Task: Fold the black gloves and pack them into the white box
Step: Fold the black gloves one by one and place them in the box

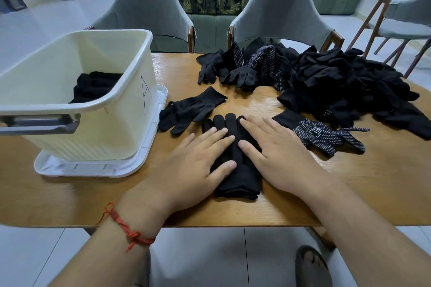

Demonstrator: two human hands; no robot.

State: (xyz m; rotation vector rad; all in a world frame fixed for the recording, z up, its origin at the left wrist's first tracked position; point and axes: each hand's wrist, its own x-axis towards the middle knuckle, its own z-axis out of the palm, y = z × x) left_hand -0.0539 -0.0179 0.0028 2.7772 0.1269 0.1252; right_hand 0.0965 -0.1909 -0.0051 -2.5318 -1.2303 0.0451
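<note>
A black glove (238,177) lies flat near the table's front edge, fingers pointing away from me. My left hand (198,161) and my right hand (277,151) both rest palm down on it with fingers spread, one on each side. Another single black glove (191,109) lies just beyond to the left. A big heap of black gloves (338,84) covers the back right of the table. The white box (98,105) stands at the left with folded black gloves (95,87) inside.
The box sits on its white lid (93,166). A dotted black glove (326,135) lies right of my right hand. Two grey chairs (279,14) stand behind the wooden table (373,182), a third at the far right.
</note>
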